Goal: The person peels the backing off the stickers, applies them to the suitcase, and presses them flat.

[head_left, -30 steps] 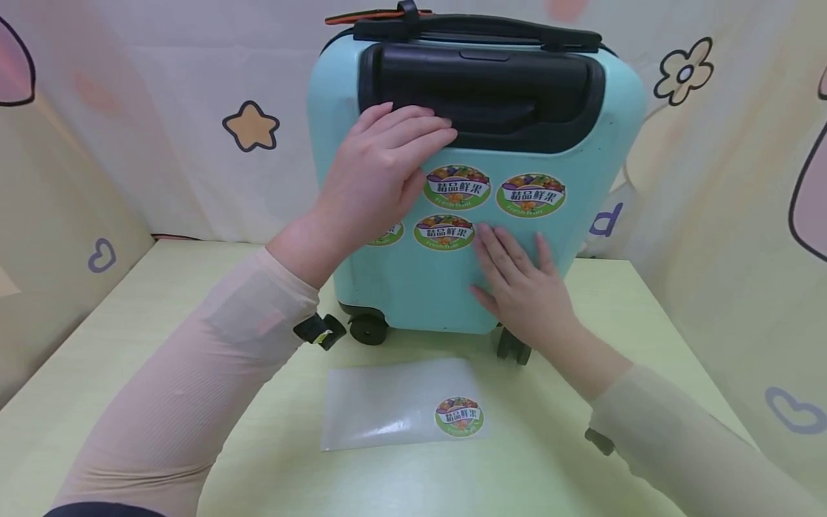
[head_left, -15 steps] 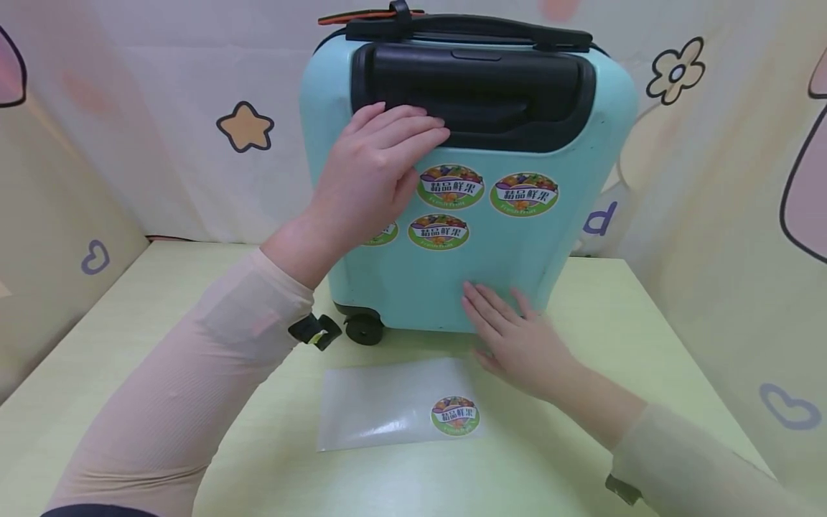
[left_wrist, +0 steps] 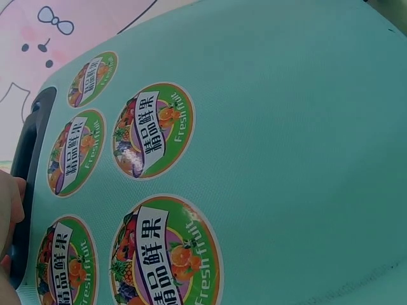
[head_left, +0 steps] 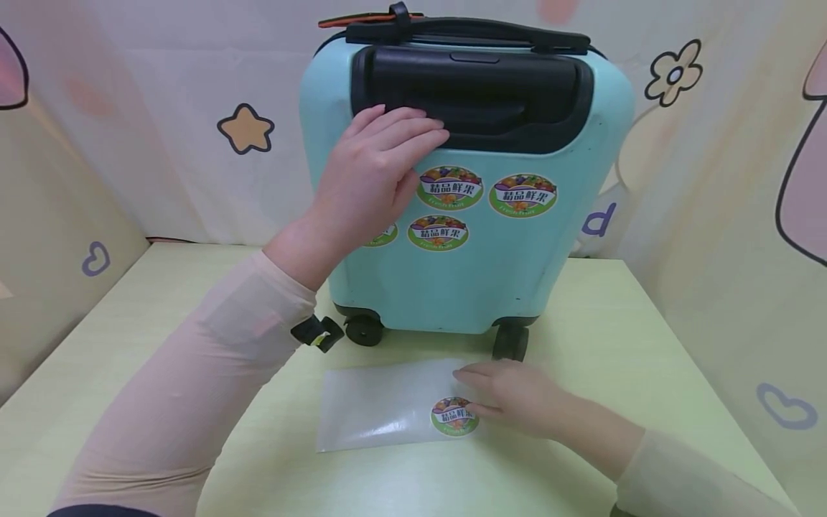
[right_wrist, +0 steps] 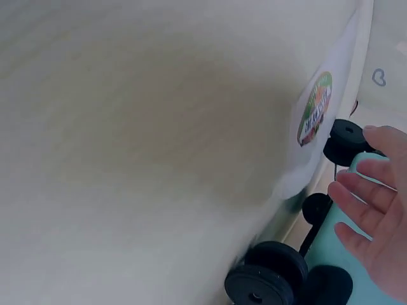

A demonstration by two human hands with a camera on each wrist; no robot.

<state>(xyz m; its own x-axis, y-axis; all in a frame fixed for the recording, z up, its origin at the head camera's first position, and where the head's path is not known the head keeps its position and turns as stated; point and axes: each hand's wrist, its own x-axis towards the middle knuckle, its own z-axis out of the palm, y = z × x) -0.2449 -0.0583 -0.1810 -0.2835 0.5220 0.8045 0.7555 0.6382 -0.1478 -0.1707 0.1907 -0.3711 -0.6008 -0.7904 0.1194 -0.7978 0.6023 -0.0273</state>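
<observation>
A light-blue suitcase (head_left: pixel 452 287) stands upright, with several oval fruit stickers (head_left: pixel 438 233) on its front. My left hand (head_left: pixel 371 169) rests on it, fingertips over the lower edge of the black handle panel (head_left: pixel 478 93), hiding part of one sticker. In the left wrist view, more of the stickers (left_wrist: pixel 154 130) show beside my left fingers (left_wrist: pixel 9 216). In front of the suitcase lies a translucent sheet (head_left: pixel 375 402) bearing one fruit sticker (head_left: pixel 455 416). My right hand (head_left: pixel 517 395) hovers at the sheet's right end, thumb tip overlapping the sticker, fingers loosely extended and holding nothing.
The suitcase stands on black wheels (head_left: pixel 510 341) on a pale green-yellow table (head_left: pixel 258 474). Fabric walls (head_left: pixel 174 158) with printed stars, hearts and flowers enclose the table at the back and both sides. A carry handle (head_left: pixel 472 29) tops the suitcase.
My right hand has come down from beside the lower stickers, past the suitcase's bottom edge, to the sheet on the table. The left hand keeps its place on the suitcase.
</observation>
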